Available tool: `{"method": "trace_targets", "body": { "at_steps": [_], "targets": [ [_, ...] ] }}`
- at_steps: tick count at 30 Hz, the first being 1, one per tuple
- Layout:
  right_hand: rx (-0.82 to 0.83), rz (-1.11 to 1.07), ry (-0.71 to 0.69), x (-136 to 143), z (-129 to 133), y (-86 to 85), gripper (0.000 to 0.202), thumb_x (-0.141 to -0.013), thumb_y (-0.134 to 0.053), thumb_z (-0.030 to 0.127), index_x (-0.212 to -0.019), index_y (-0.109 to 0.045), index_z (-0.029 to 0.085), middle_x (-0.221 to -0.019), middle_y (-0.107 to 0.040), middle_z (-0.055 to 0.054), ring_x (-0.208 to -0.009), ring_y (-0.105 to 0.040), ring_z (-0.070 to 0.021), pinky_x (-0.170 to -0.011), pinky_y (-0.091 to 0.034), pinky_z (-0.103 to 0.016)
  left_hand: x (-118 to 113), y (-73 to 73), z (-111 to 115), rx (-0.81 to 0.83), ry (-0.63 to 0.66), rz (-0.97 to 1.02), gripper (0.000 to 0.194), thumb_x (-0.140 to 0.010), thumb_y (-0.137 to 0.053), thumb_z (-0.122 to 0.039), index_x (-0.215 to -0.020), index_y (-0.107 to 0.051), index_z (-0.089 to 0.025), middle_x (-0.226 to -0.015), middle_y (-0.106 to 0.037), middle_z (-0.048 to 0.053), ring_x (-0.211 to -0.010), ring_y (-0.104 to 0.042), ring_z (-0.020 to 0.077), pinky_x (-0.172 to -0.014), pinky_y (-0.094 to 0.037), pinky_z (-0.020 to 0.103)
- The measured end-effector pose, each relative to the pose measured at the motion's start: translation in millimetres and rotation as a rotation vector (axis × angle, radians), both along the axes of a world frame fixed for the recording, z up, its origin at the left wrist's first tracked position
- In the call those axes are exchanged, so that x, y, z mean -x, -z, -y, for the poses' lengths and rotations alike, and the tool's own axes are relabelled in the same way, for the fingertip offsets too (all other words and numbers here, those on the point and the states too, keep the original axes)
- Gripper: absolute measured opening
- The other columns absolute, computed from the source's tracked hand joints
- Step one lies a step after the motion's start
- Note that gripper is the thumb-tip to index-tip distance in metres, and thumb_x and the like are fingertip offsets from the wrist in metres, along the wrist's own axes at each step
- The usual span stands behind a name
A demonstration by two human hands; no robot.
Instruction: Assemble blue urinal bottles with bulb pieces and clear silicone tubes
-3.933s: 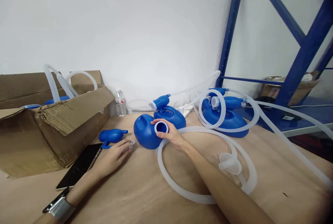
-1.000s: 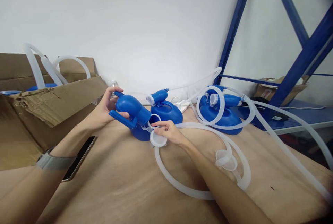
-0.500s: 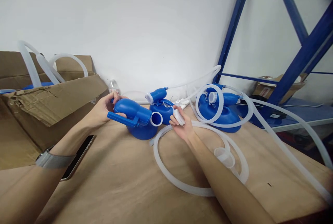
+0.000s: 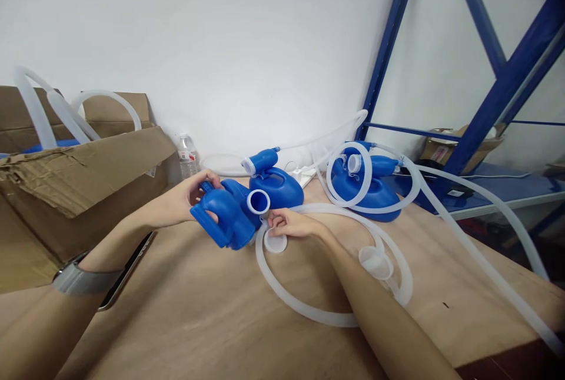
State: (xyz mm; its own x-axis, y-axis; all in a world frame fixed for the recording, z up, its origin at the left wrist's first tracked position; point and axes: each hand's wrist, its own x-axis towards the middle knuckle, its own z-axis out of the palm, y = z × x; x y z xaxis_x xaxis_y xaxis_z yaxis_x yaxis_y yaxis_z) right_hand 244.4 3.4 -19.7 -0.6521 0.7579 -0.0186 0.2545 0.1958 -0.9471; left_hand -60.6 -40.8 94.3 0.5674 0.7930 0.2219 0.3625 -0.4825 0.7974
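Observation:
My left hand (image 4: 198, 195) is wrapped around a blue plastic urinal bottle (image 4: 225, 218), which is tilted, its round white-rimmed mouth (image 4: 258, 202) uncovered and facing me and to the right. My right hand (image 4: 293, 223) pinches a white round cap (image 4: 276, 242) just below that mouth, apart from it. Beneath my right forearm lies a coiled translucent hose (image 4: 300, 307) with a clear funnel-shaped cup (image 4: 375, 263) at its end. Behind my hands stands another blue urinal bottle (image 4: 278, 190) with a capped neck.
Further right, a blue bottle (image 4: 377, 199) has hose looped over it. A cardboard box (image 4: 88, 183) with hoses sticking out stands left, near a clear water bottle (image 4: 188, 156). A phone (image 4: 126, 274) lies under my left forearm. A blue metal rack (image 4: 388, 45) rises right.
My left hand has tipped the urinal bottle, turning its mouth more toward me. My right hand has moved left and down with the cap, closer to the mouth. The view has shifted slightly.

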Motion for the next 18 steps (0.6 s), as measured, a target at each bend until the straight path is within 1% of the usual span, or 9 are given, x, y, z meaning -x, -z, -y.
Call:
{"method": "trace_targets", "body": {
  "at_steps": [2, 4, 7, 8, 10, 12, 14, 16, 18],
  "targets": [
    [-0.125, 0.090, 0.031, 1.6, 1.2, 2.9, 0.041, -0.074, -0.079, 0.051, -0.083, -0.054, 0.021, -0.064, -0.052, 0.007, -0.058, -0.047, -0.0107, -0.055, -0.033, -0.023, 0.4, 0.8, 0.4, -0.002, 0.052, -0.105, 0.064, -0.070, -0.086, -0.045, -0.120, -0.051, -0.025, -0.126, -0.057, 0.008, -0.104, -0.062, 0.0261, -0.080, -0.056, 0.032],
    [-0.321, 0.197, 0.122, 2.2, 4.3, 3.0, 0.042, -0.082, -0.071, 0.060, -0.081, -0.054, 0.021, -0.064, -0.052, 0.005, -0.058, -0.048, -0.0119, -0.056, -0.033, -0.025, 0.1, 1.5, 1.0, -0.008, 0.085, -0.199, 0.069, -0.072, -0.085, -0.046, -0.129, -0.051, -0.026, -0.133, -0.055, 0.008, -0.111, -0.060, 0.0285, -0.085, -0.056, 0.033],
    [-0.605, 0.346, 0.328, 4.6, 10.8, -0.2, 0.045, -0.084, -0.067, 0.064, -0.091, -0.062, 0.021, -0.067, -0.059, 0.003, -0.064, -0.057, -0.0164, -0.063, -0.040, -0.028, 2.3, 2.2, -1.4, 0.002, 0.077, -0.326, 0.071, -0.073, -0.084, -0.047, -0.133, -0.052, -0.027, -0.134, -0.056, 0.008, -0.103, -0.062, 0.0254, -0.082, -0.055, 0.030],
    [-0.677, 0.344, 0.381, 6.9, 13.2, -1.6, 0.049, -0.081, -0.071, 0.064, -0.103, -0.064, 0.021, -0.073, -0.062, 0.001, -0.068, -0.060, -0.0186, -0.067, -0.043, -0.030, 5.1, 2.7, -3.8, 0.009, 0.063, -0.353, 0.071, -0.073, -0.083, -0.047, -0.133, -0.053, -0.027, -0.133, -0.058, 0.007, -0.100, -0.062, 0.0243, -0.081, -0.055, 0.030],
    [-0.782, 0.241, 0.426, 14.9, 18.4, -4.1, 0.077, -0.071, -0.081, 0.063, -0.132, -0.056, 0.023, -0.097, -0.068, -0.004, -0.086, -0.066, -0.0239, -0.077, -0.050, -0.035, 15.1, 4.3, -11.3, 0.028, 0.026, -0.377, 0.068, -0.074, -0.080, -0.049, -0.133, -0.054, -0.027, -0.129, -0.060, 0.007, -0.100, -0.062, 0.0248, -0.082, -0.054, 0.030],
    [-0.844, 0.082, 0.414, 26.9, 23.7, -5.9, 0.098, -0.067, -0.085, 0.061, -0.148, -0.041, 0.026, -0.128, -0.062, -0.009, -0.112, -0.063, -0.0288, -0.092, -0.052, -0.040, 30.8, 7.2, -20.4, 0.061, -0.033, -0.375, 0.061, -0.075, -0.076, -0.052, -0.127, -0.058, -0.025, -0.119, -0.064, 0.006, -0.103, -0.062, 0.0272, -0.085, -0.054, 0.032],
    [-0.855, -0.049, 0.399, 39.9, 28.3, -6.9, 0.084, -0.080, -0.078, 0.056, -0.150, -0.040, 0.029, -0.142, -0.053, -0.010, -0.129, -0.055, -0.0286, -0.104, -0.048, -0.042, 49.6, 11.7, -28.6, 0.121, -0.129, -0.364, 0.051, -0.076, -0.072, -0.056, -0.114, -0.061, -0.024, -0.106, -0.065, 0.004, -0.102, -0.062, 0.0282, -0.084, -0.055, 0.033],
    [-0.835, -0.116, 0.411, 50.1, 31.2, -7.0, 0.059, -0.093, -0.065, 0.049, -0.145, -0.046, 0.030, -0.141, -0.053, -0.009, -0.133, -0.053, -0.0260, -0.110, -0.045, -0.042, 68.3, 18.1, -34.2, 0.196, -0.229, -0.310, 0.052, -0.072, -0.072, -0.060, -0.108, -0.061, -0.024, -0.098, -0.065, 0.003, -0.097, -0.064, 0.0285, -0.078, -0.057, 0.033],
    [-0.832, -0.124, 0.428, 55.0, 31.9, -6.1, 0.052, -0.095, -0.065, 0.045, -0.142, -0.049, 0.030, -0.139, -0.055, -0.008, -0.131, -0.055, -0.0255, -0.109, -0.046, -0.042, 83.7, 26.4, -37.6, 0.299, -0.276, -0.242, 0.057, -0.067, -0.076, -0.063, -0.106, -0.061, -0.024, -0.095, -0.065, 0.003, -0.095, -0.066, 0.0286, -0.074, -0.059, 0.032]
  ]
}}
